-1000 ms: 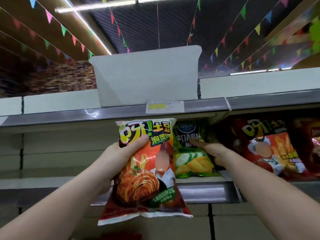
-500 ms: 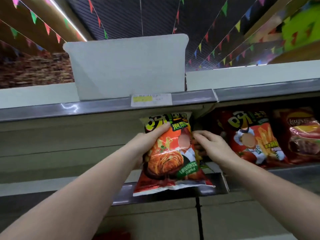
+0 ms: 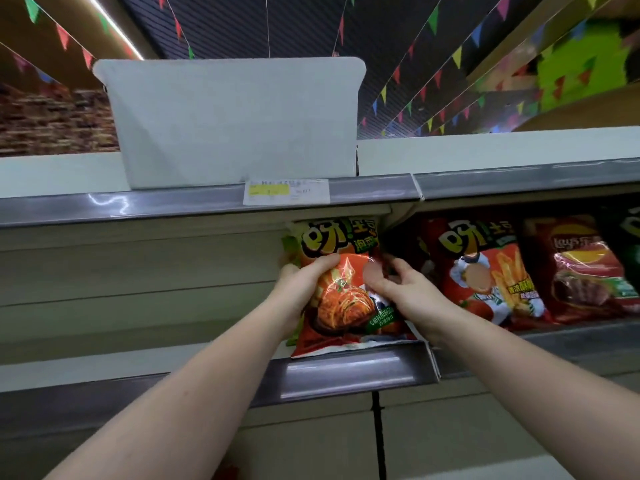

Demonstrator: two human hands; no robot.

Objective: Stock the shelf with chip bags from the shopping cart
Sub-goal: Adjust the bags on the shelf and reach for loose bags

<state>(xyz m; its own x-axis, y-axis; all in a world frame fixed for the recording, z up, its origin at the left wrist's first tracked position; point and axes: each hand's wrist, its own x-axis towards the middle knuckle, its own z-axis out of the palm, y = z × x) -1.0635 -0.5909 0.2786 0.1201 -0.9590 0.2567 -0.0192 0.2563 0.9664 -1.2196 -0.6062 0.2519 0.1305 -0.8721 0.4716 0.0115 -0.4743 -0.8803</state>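
An orange-red kimchi chip bag [image 3: 343, 299] stands upright on the shelf [image 3: 346, 374], its bottom seam at the front lip. My left hand [image 3: 301, 282] grips its left edge, fingers curled over the front. My right hand [image 3: 398, 289] holds the bag's right side, fingers curled on it. A green chip bag [image 3: 290, 251] is almost wholly hidden behind it. The shopping cart is out of view.
To the right stand a red fries-picture chip bag [image 3: 485, 271] and a dark red Lay's bag [image 3: 581, 271]. The upper shelf edge [image 3: 207, 202] carries a price label [image 3: 286, 192] under a white divider panel [image 3: 235, 123]. Left of the bag is bare shelf back wall.
The kimchi bag went up and back from in front of the shelf onto it, covering the green bag. My right hand left the green bag and took the kimchi bag's right side.
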